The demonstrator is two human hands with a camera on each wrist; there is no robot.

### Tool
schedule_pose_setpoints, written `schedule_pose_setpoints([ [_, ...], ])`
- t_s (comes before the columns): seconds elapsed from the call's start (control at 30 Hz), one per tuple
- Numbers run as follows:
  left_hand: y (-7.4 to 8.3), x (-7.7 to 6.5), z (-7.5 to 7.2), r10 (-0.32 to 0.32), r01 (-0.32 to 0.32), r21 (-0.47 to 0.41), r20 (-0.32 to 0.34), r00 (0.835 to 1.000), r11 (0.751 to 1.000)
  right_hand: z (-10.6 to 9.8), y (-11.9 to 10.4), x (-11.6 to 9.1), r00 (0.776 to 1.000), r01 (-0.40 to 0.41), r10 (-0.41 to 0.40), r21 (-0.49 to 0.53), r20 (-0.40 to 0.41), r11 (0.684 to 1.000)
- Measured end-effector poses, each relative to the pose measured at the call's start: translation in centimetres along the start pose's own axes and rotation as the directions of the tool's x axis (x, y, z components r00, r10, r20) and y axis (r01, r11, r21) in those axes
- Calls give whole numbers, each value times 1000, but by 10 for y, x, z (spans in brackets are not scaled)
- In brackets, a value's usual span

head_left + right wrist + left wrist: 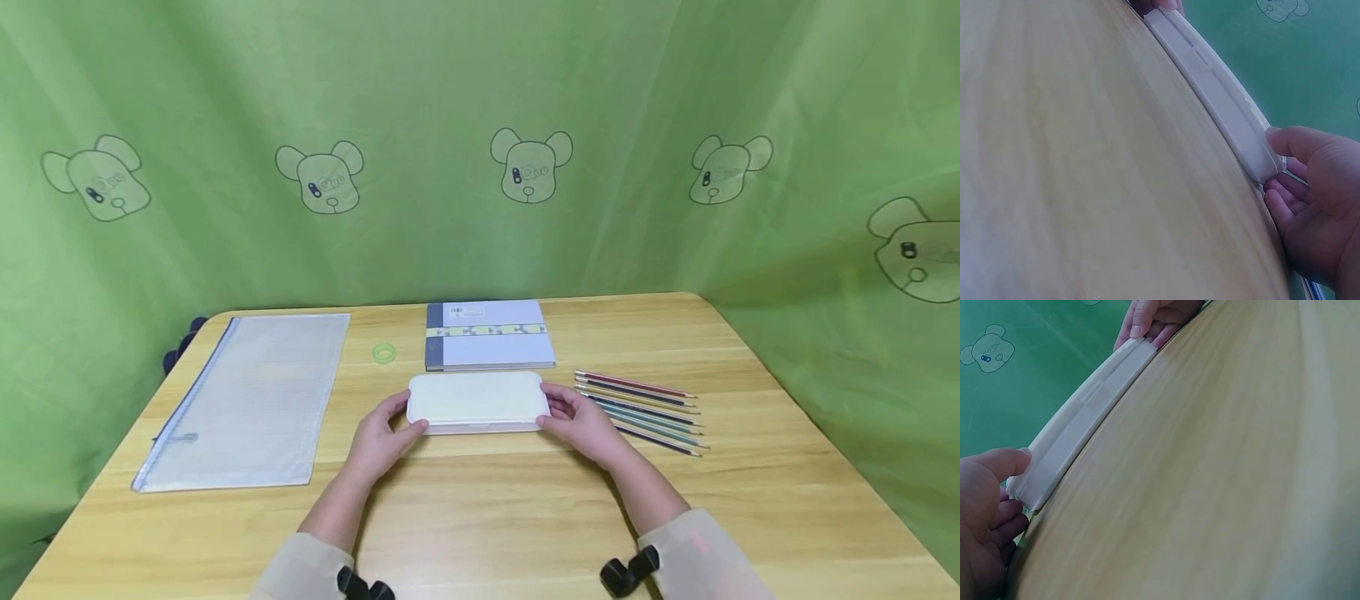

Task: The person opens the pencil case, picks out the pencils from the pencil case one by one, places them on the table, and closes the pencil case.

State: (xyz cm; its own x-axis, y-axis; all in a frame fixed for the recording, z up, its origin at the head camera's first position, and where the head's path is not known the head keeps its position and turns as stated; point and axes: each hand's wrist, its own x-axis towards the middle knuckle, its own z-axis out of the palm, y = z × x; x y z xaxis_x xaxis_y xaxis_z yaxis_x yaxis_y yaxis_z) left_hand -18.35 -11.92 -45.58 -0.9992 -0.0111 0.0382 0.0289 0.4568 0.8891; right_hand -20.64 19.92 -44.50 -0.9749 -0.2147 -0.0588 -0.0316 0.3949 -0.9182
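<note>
A white pencil case [478, 398] with a rounded lid, lid closed, lies lengthwise across the middle of the table in the head view. My left hand [378, 442] grips its left end, thumb at the near corner and fingers around the side. At the opposite end my right hand [585, 429] holds it the same way. The left wrist view shows the long front side of the case [1085, 419] with a small catch midway. In the right wrist view the right thumb presses the upper edge of the case [1216, 94], with curled fingers at its end.
Several pencils [636, 384] lie fanned out beside the right hand. Behind the case is a lilac notebook [491, 350], with a green tape roll [384, 353] to its left. A translucent zip folder [247, 408] covers the table's left part. Green curtain [435, 233] hangs behind.
</note>
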Motion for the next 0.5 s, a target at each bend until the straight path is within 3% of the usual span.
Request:
schedule_pose_setpoints([
  [0.5,-2,-1,1,-12,12,-4,10,1000,1000,0,4,-1,1000,-18,18,9,-5,1000],
])
